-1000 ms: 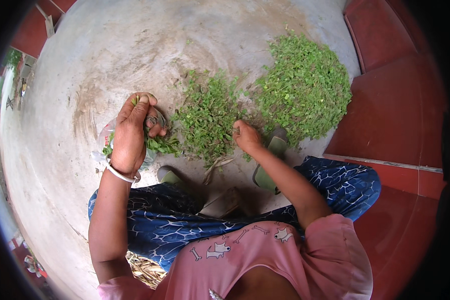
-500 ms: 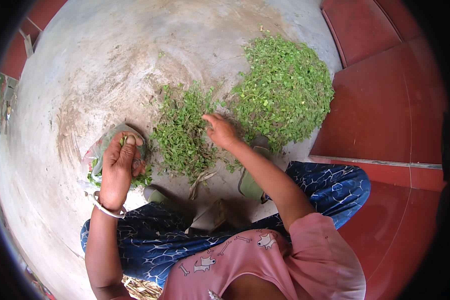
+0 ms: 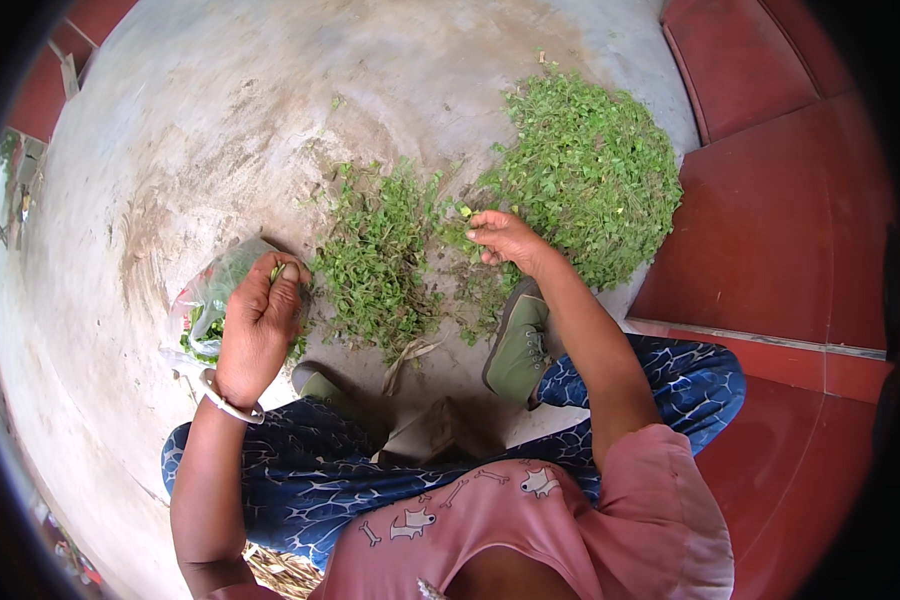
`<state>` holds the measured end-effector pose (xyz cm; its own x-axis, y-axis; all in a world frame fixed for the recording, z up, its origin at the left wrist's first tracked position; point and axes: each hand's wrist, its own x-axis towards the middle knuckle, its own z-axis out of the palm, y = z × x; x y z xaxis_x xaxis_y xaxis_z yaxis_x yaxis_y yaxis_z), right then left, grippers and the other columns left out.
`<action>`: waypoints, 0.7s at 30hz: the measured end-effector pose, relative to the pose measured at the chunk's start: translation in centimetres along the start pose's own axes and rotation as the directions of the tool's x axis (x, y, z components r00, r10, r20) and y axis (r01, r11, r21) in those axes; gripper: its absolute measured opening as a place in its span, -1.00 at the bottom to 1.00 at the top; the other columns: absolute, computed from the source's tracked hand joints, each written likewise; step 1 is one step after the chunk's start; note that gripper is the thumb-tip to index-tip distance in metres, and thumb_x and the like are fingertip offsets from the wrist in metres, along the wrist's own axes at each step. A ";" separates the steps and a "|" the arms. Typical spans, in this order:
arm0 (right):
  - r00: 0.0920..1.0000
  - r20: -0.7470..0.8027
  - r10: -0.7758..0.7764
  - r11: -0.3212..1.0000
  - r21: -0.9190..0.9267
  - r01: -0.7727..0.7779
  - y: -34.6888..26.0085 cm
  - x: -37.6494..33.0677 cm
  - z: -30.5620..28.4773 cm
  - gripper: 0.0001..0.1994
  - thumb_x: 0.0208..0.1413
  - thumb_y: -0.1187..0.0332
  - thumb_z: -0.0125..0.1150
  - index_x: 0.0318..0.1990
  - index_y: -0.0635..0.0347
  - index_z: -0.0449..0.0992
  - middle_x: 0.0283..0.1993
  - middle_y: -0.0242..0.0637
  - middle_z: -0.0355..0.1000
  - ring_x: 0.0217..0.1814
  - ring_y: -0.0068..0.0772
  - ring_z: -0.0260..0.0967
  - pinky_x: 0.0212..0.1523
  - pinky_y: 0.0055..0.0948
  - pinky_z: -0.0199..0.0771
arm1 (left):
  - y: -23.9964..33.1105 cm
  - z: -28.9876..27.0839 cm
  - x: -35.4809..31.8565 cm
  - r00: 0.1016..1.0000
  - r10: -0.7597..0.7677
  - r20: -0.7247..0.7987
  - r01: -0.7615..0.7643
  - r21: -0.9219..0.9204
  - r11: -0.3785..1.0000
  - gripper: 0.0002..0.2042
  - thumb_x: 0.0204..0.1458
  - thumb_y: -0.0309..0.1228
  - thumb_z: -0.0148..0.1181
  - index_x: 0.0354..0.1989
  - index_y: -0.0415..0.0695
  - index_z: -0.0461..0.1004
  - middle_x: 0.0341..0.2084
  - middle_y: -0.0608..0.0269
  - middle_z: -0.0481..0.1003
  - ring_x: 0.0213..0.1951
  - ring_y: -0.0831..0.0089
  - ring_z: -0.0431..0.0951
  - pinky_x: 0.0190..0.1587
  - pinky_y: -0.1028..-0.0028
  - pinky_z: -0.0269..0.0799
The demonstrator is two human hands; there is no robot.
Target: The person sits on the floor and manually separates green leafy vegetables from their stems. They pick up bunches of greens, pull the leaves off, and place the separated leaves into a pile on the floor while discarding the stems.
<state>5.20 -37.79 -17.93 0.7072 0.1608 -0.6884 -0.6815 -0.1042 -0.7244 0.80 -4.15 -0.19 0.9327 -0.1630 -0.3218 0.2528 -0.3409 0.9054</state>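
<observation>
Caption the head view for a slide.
Left hand pinching green stems by a translucent plastic bag, right hand by the larger of two green leafy heaps on pale concrete.

No text can be read, the red marks (image 3: pixel 184 318) on the plastic bag (image 3: pixel 232 268) being too small.

Head view: clock positions from frame centre
Left hand (image 3: pixel 258 325), 9 o'clock: pinches green stems (image 3: pixel 277 271) near plastic bag (image 3: pixel 228 268). Right hand (image 3: pixel 510 241), 1 o'clock: pinches leafy sprig (image 3: pixel 464 212). Large greens pile (image 3: pixel 595 170), 2 o'clock.

Pink shirt (image 3: pixel 570 525) (bone-printed), blue trousers (image 3: pixel 305 465)
</observation>
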 end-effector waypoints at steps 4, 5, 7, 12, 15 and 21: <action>0.996 0.046 -0.077 0.973 -0.213 0.085 0.7 -0.1 -0.8 -0.59 0.05 0.38 0.16 0.05 0.33 0.29 -0.43 -0.44 0.38 -0.50 -0.68 0.32 -0.56 -0.62 0.28 | -0.1 0.1 0.4 1.000 0.006 0.025 -0.007 0.042 0.999 -0.79 0.22 -0.27 -0.13 -0.31 -0.16 0.32 -0.71 0.52 0.14 -0.67 0.74 0.14 -0.59 0.67 0.15; 0.996 0.058 -0.067 0.986 -0.148 0.075 0.1 -0.8 -0.5 -0.61 0.05 0.37 0.16 0.04 0.31 0.31 -0.43 -0.45 0.38 -0.51 -0.68 0.32 -0.56 -0.63 0.28 | -0.3 0.1 0.6 0.999 0.021 0.027 -0.022 0.044 0.999 -0.80 0.21 -0.31 -0.12 -0.31 -0.17 0.33 -0.70 0.50 0.16 -0.65 0.72 0.15 -0.59 0.65 0.14; 0.995 0.086 -0.054 0.998 -0.016 0.056 -1.2 -2.4 0.4 -0.64 0.06 0.36 0.15 0.01 0.27 0.35 -0.44 -0.45 0.38 -0.53 -0.68 0.32 -0.56 -0.64 0.28 | -0.3 0.1 0.6 0.998 0.053 0.027 -0.054 0.053 0.997 -0.83 0.21 -0.37 -0.12 -0.32 -0.20 0.35 -0.69 0.46 0.20 -0.62 0.69 0.17 -0.59 0.62 0.12; 0.998 0.023 -0.062 0.994 -0.085 0.063 -2.5 -3.7 1.0 -0.75 0.11 0.29 0.11 -0.10 0.19 0.41 -0.36 -0.48 0.38 -0.55 -0.68 0.33 -0.58 -0.66 0.30 | -0.8 0.1 0.7 0.992 0.122 0.016 -0.123 0.138 0.983 -0.85 0.18 -0.40 -0.10 -0.33 -0.22 0.35 -0.70 0.33 0.21 -0.60 0.58 0.17 -0.54 0.52 0.16; 0.998 -0.003 -0.055 0.994 -0.095 0.054 -2.6 -3.7 0.9 -0.74 0.13 0.27 0.09 -0.10 0.20 0.40 -0.27 -0.47 0.40 -0.54 -0.68 0.35 -0.57 -0.65 0.35 | -0.9 0.0 0.6 0.992 0.123 0.009 -0.123 0.151 0.981 -0.85 0.18 -0.41 -0.10 -0.33 -0.23 0.35 -0.71 0.29 0.21 -0.60 0.54 0.18 -0.52 0.49 0.17; 0.996 -0.034 -0.087 0.981 -0.178 0.079 -4.5 -4.9 2.3 -0.61 0.18 0.20 0.00 0.09 0.24 0.33 -0.03 -0.41 0.39 -0.53 -0.67 0.36 -0.53 -0.65 0.40 | -1.7 -0.2 0.8 0.982 0.178 -0.065 -0.162 0.195 0.967 -0.85 0.14 -0.40 -0.03 -0.37 -0.23 0.35 -0.72 0.27 0.23 -0.60 0.53 0.20 -0.52 0.49 0.19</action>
<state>4.33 -35.88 -11.21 0.7695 0.1361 -0.6240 -0.5789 -0.2642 -0.7714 1.16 -3.51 -1.97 0.9775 -0.1603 -0.1370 0.0431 -0.4839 0.8740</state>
